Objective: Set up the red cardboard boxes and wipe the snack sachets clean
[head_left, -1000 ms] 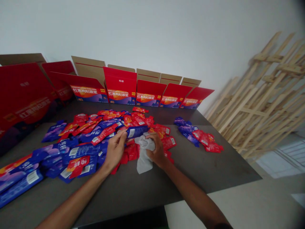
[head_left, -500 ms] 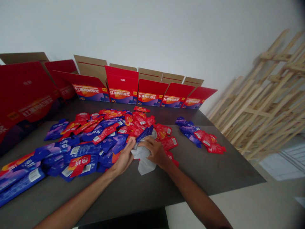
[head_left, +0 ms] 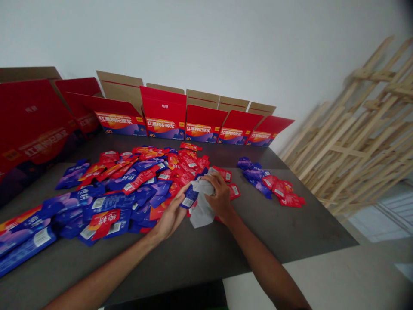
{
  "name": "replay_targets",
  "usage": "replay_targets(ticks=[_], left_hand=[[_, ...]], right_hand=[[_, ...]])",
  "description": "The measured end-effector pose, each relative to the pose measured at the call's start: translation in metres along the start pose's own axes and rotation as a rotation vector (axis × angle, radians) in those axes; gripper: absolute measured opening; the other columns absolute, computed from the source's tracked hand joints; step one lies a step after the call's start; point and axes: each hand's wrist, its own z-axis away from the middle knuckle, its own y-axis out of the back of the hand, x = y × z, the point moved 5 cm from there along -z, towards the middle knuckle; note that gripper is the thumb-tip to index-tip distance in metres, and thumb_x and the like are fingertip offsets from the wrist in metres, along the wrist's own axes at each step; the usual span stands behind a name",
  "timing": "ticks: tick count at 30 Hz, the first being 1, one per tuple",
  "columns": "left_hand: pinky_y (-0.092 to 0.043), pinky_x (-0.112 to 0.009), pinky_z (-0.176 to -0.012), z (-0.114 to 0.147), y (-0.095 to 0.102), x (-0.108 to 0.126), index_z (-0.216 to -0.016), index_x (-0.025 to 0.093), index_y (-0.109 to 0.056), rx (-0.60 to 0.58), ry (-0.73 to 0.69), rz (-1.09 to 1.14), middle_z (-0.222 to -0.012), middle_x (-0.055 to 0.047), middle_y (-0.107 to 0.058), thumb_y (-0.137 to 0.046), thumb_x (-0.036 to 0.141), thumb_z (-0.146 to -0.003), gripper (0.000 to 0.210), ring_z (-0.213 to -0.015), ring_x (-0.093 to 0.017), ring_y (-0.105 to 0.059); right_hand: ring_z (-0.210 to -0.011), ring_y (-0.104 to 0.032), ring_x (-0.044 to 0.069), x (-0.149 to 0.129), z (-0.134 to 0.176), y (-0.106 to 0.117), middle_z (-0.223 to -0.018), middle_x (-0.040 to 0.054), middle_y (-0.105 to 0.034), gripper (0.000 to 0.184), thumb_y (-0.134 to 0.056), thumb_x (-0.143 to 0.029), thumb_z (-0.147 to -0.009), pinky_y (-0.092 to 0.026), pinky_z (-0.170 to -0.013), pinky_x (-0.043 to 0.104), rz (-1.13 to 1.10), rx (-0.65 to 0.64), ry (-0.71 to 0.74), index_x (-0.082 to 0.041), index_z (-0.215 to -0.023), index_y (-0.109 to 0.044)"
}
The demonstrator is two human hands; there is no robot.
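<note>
My left hand (head_left: 171,217) holds a blue pouch (head_left: 189,197) by its lower end, with the white barcode label facing up. In my right hand (head_left: 220,196) is a crumpled grey-white cloth (head_left: 204,211), pressed on the pouch's upper part and hanging down towards the table. The cloth hides much of the pouch. Left of my hands spreads a heap of blue pouches (head_left: 112,200) and red pouches (head_left: 142,180). A few red pouches (head_left: 234,191) lie just behind my right hand.
Red cartons (head_left: 164,125) with raised flaps line the back of the dark table (head_left: 290,232); larger red cartons (head_left: 32,125) stand at left. A small group of blue pouches (head_left: 256,178) and red pouches (head_left: 285,191) lies at right. Wooden racks (head_left: 351,142) lean beyond the table's right edge.
My right hand and the cloth have shifted up and right along the pouch. The pouch's barcode end now shows beside my left hand, where the cloth covered it before.
</note>
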Motion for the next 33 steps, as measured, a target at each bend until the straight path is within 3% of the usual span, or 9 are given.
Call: replay_targets(ticks=[4, 7, 10, 13, 20, 22, 29, 33], left_hand=[[-0.042, -0.049, -0.117, -0.001, 0.0, 0.001, -0.154, 0.025, -0.052, -0.005, -0.016, -0.039, -0.139, -0.009, -0.07, -0.054, 0.044, -0.099, 0.058, -0.134, -0.03, -0.061], [-0.051, -0.051, -0.107, -0.003, 0.007, 0.005, -0.15, 0.026, -0.058, 0.068, -0.022, -0.112, -0.124, -0.007, -0.076, -0.053, 0.049, -0.097, 0.058, -0.121, -0.032, -0.067], [-0.055, -0.053, -0.1, -0.004, 0.01, 0.007, -0.146, 0.025, -0.062, 0.099, -0.015, -0.117, -0.114, -0.006, -0.079, -0.053, 0.051, -0.095, 0.058, -0.113, -0.035, -0.071], [-0.054, -0.052, -0.101, -0.004, 0.01, 0.005, -0.145, 0.023, -0.063, 0.081, -0.009, -0.1, -0.115, -0.007, -0.079, -0.054, 0.049, -0.094, 0.057, -0.114, -0.035, -0.07], [-0.041, -0.046, -0.118, -0.002, 0.003, -0.005, -0.152, 0.023, -0.054, -0.032, 0.013, 0.05, -0.139, -0.008, -0.07, -0.053, 0.032, -0.097, 0.056, -0.133, -0.028, -0.06], [-0.042, -0.046, -0.117, -0.002, 0.002, -0.004, -0.152, 0.023, -0.055, -0.031, 0.014, 0.069, -0.138, -0.008, -0.07, -0.054, 0.031, -0.096, 0.056, -0.131, -0.028, -0.062], [-0.056, -0.047, -0.097, -0.002, 0.003, 0.015, -0.139, 0.021, -0.067, 0.112, 0.04, -0.029, -0.103, -0.006, -0.079, -0.057, 0.042, -0.09, 0.054, -0.101, -0.031, -0.073], [-0.055, -0.046, -0.099, -0.003, 0.003, 0.015, -0.141, 0.02, -0.065, 0.082, 0.022, 0.028, -0.115, -0.007, -0.079, -0.06, 0.039, -0.089, 0.055, -0.108, -0.031, -0.072]], right_hand=[[-0.105, -0.065, 0.025, -0.007, 0.005, -0.012, -0.114, 0.0073, -0.066, 0.049, -0.064, -0.005, -0.071, -0.058, -0.087, 0.034, 0.0, -0.147, 0.071, -0.025, -0.116, -0.071], [-0.105, -0.067, 0.023, -0.019, 0.016, -0.029, -0.118, 0.0067, -0.067, 0.052, -0.064, -0.006, -0.072, -0.057, -0.085, 0.033, 0.007, -0.33, 0.193, -0.026, -0.119, -0.072], [-0.103, -0.068, 0.022, -0.027, 0.024, -0.039, -0.12, 0.0061, -0.068, 0.056, -0.065, -0.007, -0.072, -0.057, -0.082, 0.031, 0.013, -0.417, 0.282, -0.027, -0.124, -0.071], [-0.102, -0.068, 0.022, -0.024, 0.021, -0.035, -0.118, 0.0061, -0.068, 0.055, -0.064, -0.005, -0.071, -0.058, -0.08, 0.031, 0.006, -0.376, 0.239, -0.027, -0.121, -0.071], [-0.107, -0.065, 0.025, -0.003, 0.002, -0.001, -0.11, 0.0068, -0.066, 0.048, -0.061, -0.004, -0.07, -0.057, -0.094, 0.038, -0.084, -0.005, 0.025, -0.024, -0.114, -0.067], [-0.106, -0.065, 0.025, -0.002, 0.003, -0.004, -0.11, 0.0066, -0.066, 0.048, -0.061, -0.005, -0.07, -0.057, -0.094, 0.038, -0.093, -0.026, 0.027, -0.024, -0.114, -0.067], [-0.103, -0.068, 0.024, -0.024, 0.023, -0.039, -0.118, 0.0071, -0.068, 0.052, -0.068, -0.007, -0.071, -0.057, -0.079, 0.032, -0.026, -0.411, 0.24, -0.026, -0.119, -0.071], [-0.1, -0.069, 0.022, -0.026, 0.021, -0.035, -0.117, 0.0065, -0.068, 0.053, -0.065, -0.004, -0.07, -0.058, -0.08, 0.031, -0.013, -0.356, 0.243, -0.025, -0.118, -0.071]])
